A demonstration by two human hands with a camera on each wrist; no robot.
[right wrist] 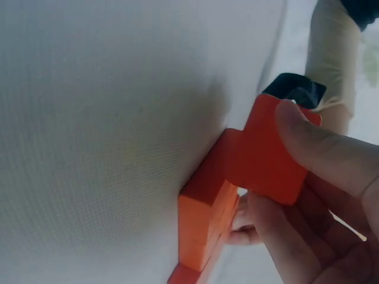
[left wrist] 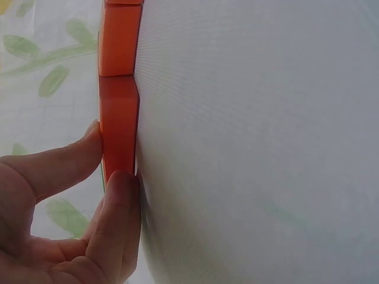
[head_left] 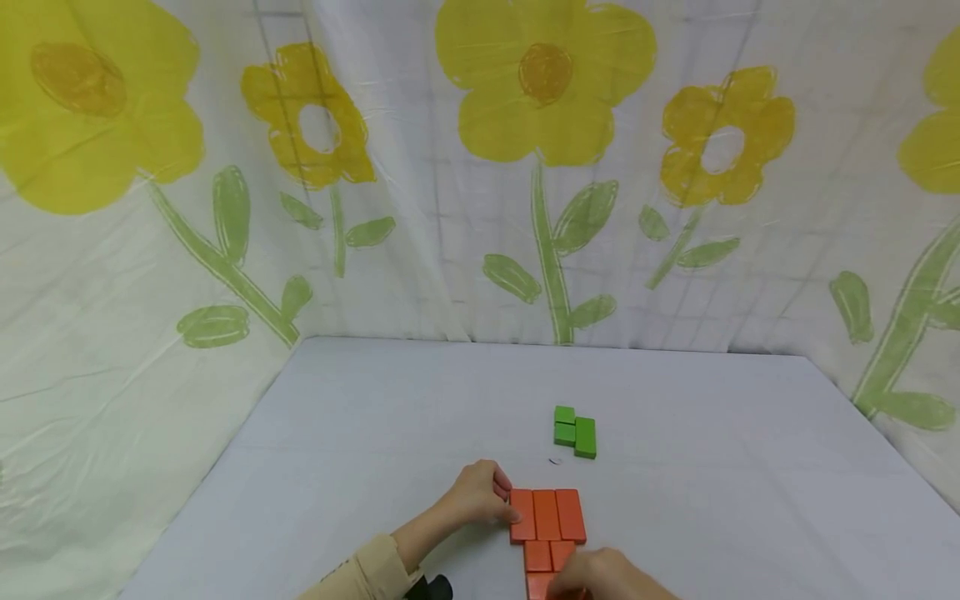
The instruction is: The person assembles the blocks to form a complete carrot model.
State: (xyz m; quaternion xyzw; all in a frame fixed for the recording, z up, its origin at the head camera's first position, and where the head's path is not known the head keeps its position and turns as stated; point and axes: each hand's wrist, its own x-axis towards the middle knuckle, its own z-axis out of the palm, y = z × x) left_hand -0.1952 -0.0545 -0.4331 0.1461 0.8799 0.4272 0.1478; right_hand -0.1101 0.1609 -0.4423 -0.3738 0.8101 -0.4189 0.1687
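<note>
My left hand (head_left: 474,495) pinches the outer long orange block (head_left: 522,505) at the left end of a row of three lying side by side. In the left wrist view, the thumb is against the upper face of that orange block (left wrist: 120,118) and the fingers are at its end. Nearer me, two small orange blocks (head_left: 537,556) touch the row, with another orange block (head_left: 536,585) below them. My right hand (head_left: 606,575) holds a square-faced orange block (right wrist: 266,154) between thumb and fingers, beside the laid blocks; the head view mostly hides it.
Farther back on the white table (head_left: 390,417) lie two small green blocks (head_left: 565,434) and one longer green block (head_left: 585,438). A small dark curved mark (head_left: 555,461) is in front of them. A flowered curtain (head_left: 420,250) hangs behind the table.
</note>
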